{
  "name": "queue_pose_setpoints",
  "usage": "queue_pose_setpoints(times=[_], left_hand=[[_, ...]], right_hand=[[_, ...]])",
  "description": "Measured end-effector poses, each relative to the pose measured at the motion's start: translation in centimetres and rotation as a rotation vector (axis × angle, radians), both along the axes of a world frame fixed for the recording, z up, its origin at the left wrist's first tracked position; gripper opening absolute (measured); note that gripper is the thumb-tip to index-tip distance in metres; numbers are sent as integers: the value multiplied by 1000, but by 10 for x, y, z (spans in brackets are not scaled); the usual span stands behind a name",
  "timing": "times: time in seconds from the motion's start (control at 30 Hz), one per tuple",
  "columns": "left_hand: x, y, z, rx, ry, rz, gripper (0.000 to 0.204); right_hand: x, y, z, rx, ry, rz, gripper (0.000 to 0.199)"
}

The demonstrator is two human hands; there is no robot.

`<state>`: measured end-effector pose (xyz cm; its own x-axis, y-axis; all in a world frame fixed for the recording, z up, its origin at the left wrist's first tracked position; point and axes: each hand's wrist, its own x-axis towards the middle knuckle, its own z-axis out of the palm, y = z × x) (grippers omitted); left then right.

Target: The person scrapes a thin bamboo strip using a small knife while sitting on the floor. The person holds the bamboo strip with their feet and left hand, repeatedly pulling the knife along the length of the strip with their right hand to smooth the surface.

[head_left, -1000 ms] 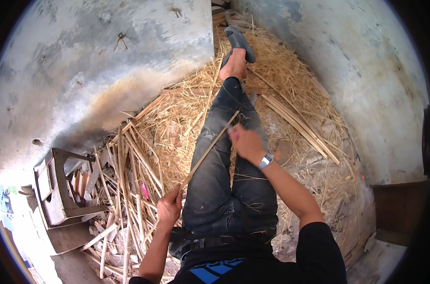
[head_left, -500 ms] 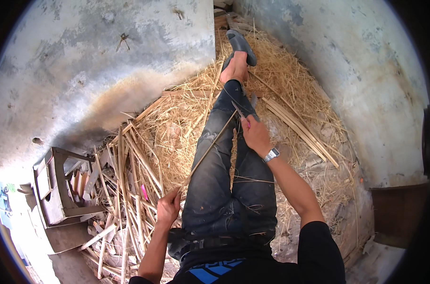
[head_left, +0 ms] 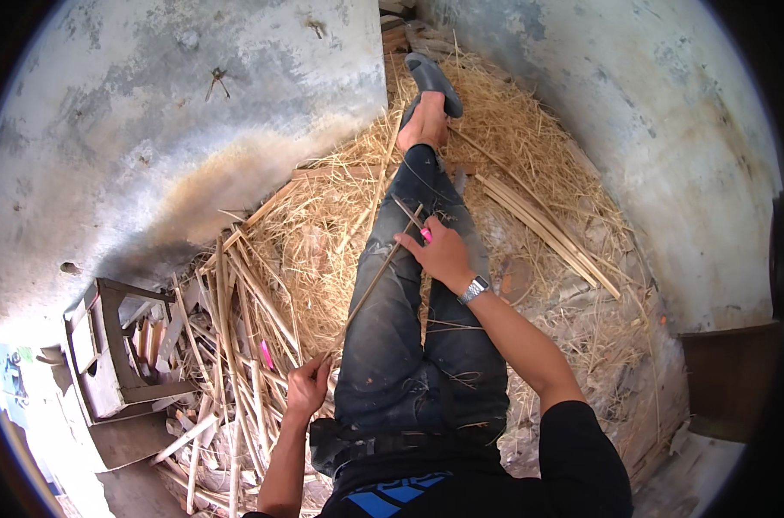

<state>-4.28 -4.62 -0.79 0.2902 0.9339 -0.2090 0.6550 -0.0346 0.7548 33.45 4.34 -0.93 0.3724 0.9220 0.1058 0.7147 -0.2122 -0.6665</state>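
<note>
A thin bamboo strip (head_left: 376,281) slants across my dark trousers (head_left: 383,345), from beside my left hip up to between my knees. Its near end is pinched in the closed fingers of my left hand (head_left: 307,385). My right hand (head_left: 443,256) grips a small knife (head_left: 406,210) by its pink handle. The blade points up and left and crosses the strip near its far end. The right thumb reaches to the strip just below the blade; whether it presses on it I cannot tell. Loose shavings lie on my thighs.
A pile of bamboo sticks (head_left: 228,319) lies on my left beside a wooden frame (head_left: 116,345). Several split strips (head_left: 543,233) rest on the right. Straw shavings (head_left: 513,138) cover the floor around my slippers (head_left: 433,82). Walls (head_left: 176,129) rise on both sides.
My right hand and the knife have moved left and slightly nearer, and the blade now crosses the strip with the thumb stretched toward it. My left hand keeps its hold.
</note>
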Motion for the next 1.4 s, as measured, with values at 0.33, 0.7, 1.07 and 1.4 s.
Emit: queue_pose_setpoints(times=[0.33, 0.7, 1.07, 1.4], left_hand=[[5, -4, 0, -85, -27, 41, 24], [17, 2, 11, 14, -10, 11, 23], [35, 17, 31, -93, -81, -18, 30], [36, 9, 47, -156, -110, 1, 28]], right_hand=[[-16, -19, 1, -97, -301, 170, 59], [-19, -36, -15, 17, -442, 312, 65], [10, -9, -38, 102, -552, 249, 67], [50, 12, -39, 214, -625, 274, 59]])
